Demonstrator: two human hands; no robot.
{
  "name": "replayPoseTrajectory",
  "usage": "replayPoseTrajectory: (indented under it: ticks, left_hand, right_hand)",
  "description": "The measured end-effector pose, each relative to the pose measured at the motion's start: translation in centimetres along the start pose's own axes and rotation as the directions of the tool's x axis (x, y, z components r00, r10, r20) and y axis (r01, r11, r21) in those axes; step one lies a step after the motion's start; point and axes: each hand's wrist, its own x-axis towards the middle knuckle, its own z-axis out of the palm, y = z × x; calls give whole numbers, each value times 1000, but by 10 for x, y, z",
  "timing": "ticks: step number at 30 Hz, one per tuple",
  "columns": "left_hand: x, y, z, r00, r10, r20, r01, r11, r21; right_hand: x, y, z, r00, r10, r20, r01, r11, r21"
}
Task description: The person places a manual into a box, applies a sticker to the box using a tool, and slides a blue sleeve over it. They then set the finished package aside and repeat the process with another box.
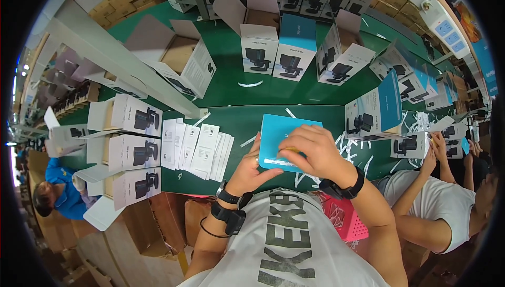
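Note:
Before me stands a carton (290,124) with its blue top facing up, and a white printed strip (284,162) lies along the top's near edge. My left hand (250,170) grips the carton at its left near corner, its thumb along the near side. Over the top, my right hand (315,153) is closed with fingertips pinched around a small yellowish thing, mostly hidden, close to the strip. Left of the carton lie several white printed leaflets (204,152) in overlapping stacks. Scraps of white paper strip (343,147) are scattered to the right.
Open white cartons (138,150) line the left side. Across the green table (226,95) stand more cartons, including a closed blue-topped one (296,50). An open carton (368,113) is at right. A pink basket (347,221) sits below the edge. A co-worker (436,208) works at right.

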Motion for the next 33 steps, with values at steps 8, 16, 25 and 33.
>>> replayPoseTrajectory:
  ticks: [8, 16, 25, 33]
  left_hand:
    - [-4, 1, -1, 1000, 15, -24, -15, 1000, 5]
    - [-6, 1, -6, 1000, -18, 7, 18, 1000, -9]
    - [-7, -2, -11, 999, -42, 4, 42, 998, -37]
    - [-11, -2, -12, 1000, -24, 0, 24, 1000, 8]
  right_hand:
    - [1, -2, 4, 994, -102, 38, 108, 953, -283]
    - [3, -6, 6, 993, -112, 22, 113, 931, -348]
    - [4, -14, 12, 995, 41, 92, -45, 998, 46]
    - [7, -18, 23, 988, 83, 134, -76, 995, -59]
